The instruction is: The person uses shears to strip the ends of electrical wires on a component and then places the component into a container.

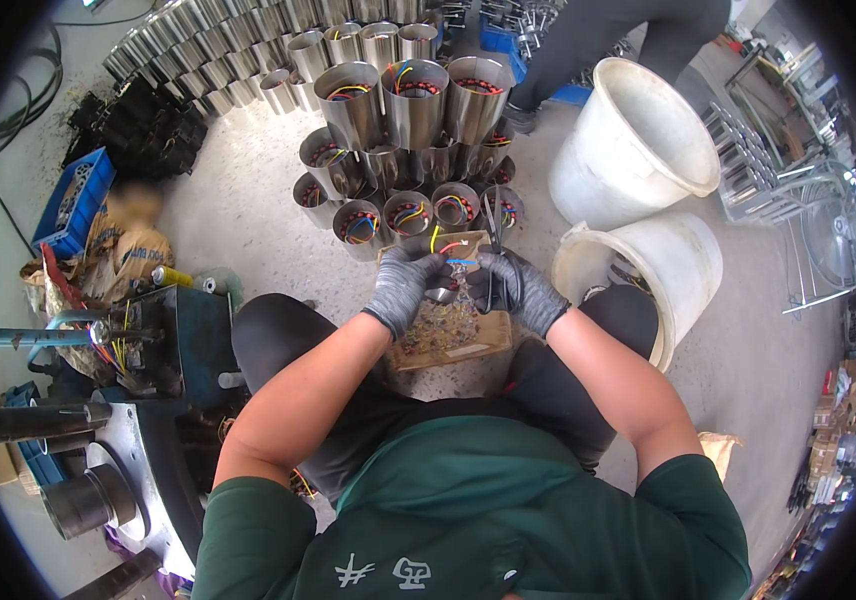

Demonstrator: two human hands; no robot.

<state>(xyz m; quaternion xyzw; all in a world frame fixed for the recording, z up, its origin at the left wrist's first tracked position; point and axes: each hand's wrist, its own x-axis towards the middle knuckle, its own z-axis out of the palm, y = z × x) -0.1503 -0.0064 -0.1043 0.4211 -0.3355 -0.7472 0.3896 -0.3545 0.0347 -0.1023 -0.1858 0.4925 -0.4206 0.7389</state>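
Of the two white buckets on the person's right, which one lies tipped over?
The nearer white bucket, beside the right knee, lies tipped with its mouth facing the person. The farther white bucket stands nearly upright.

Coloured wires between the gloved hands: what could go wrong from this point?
1. The left hand and right hand pinch thin coloured wires through thick gloves, so a strand may slip.
2. The steel cylinders are stacked high just ahead; a nudge might topple them.
3. The cardboard tray of small parts on the lap could tip.

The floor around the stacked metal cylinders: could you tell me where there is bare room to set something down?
Bare floor lies left of the metal cylinders, toward the blue crate. It is crowded beside the white buckets.
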